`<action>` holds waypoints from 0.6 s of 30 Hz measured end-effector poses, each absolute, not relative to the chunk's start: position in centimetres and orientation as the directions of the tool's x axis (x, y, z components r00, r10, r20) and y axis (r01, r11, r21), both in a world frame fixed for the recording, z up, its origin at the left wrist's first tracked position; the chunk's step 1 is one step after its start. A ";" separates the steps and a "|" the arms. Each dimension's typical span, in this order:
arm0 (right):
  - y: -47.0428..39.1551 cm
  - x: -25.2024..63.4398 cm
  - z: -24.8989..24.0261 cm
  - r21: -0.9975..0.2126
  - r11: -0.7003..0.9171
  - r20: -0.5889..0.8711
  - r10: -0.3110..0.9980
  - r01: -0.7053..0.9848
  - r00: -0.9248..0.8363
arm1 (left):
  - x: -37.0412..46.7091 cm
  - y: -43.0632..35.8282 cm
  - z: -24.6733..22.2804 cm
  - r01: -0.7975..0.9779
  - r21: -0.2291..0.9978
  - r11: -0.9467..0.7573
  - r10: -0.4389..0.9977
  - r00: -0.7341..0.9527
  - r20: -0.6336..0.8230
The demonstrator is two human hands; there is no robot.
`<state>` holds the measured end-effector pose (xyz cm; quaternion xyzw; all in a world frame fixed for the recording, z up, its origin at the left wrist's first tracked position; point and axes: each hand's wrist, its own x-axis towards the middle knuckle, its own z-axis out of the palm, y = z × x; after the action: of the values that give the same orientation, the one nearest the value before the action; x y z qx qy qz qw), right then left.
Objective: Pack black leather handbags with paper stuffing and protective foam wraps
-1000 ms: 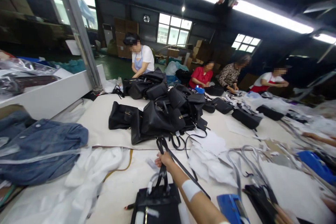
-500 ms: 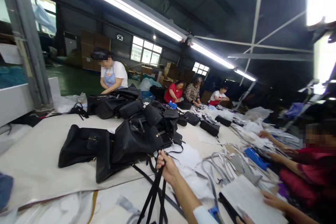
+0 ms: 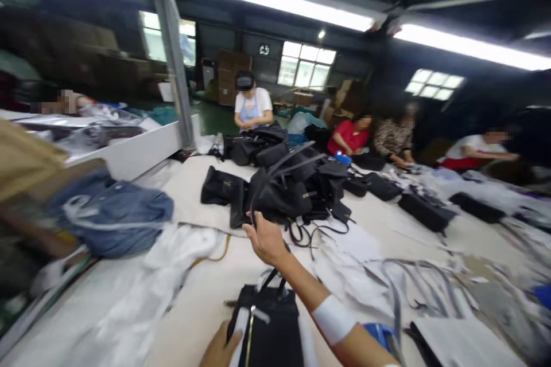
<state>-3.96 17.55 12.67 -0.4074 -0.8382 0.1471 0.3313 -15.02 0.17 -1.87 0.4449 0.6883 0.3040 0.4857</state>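
My right hand [image 3: 267,236], at mid-view, is closed around long black straps [image 3: 275,172], which sweep up over the pile and are blurred. Close below me stands a black bag [image 3: 278,327] with a gold zipper and upright handles. My left hand [image 3: 220,348] grips its left side, where a white strip shows beside the thumb. Past my right hand lies a heap of black bags [image 3: 284,189], some with gold buckles. Thin black cords trail from the heap's near edge.
Denim cloth [image 3: 124,212] and clear plastic wrap [image 3: 129,292] lie left. White paper [image 3: 348,246], grey strips [image 3: 426,281] and a blue tool [image 3: 381,335] are on the right. A metal post [image 3: 174,57] rises behind. Several people sit or stand around the table's far side.
The view has turned left. The straps hung down from my right hand and now swing up over the heap. A black bag with my left hand on it has come into view below.
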 end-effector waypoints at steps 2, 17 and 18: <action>14.9 -5.7 10.4 -0.440 0.731 0.382 0.678 0.521 -0.628 | -16.4 -1.7 -2.5 0.179 0.888 0.423 0.898 -0.217 -0.384; 5.6 -4.9 2.0 -0.139 0.847 0.049 0.523 0.512 -0.851 | -25.5 -6.3 3.8 0.462 0.868 0.183 0.978 -0.174 -0.113; 5.4 -5.0 2.9 -0.126 0.855 0.051 0.513 0.504 -0.857 | -25.7 -5.1 3.9 0.542 0.834 0.098 0.987 -0.161 -0.011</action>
<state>-4.96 5.39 2.94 -0.2643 -0.9620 0.0540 0.0414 -25.74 -5.07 3.90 0.5683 0.6727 0.3578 0.3107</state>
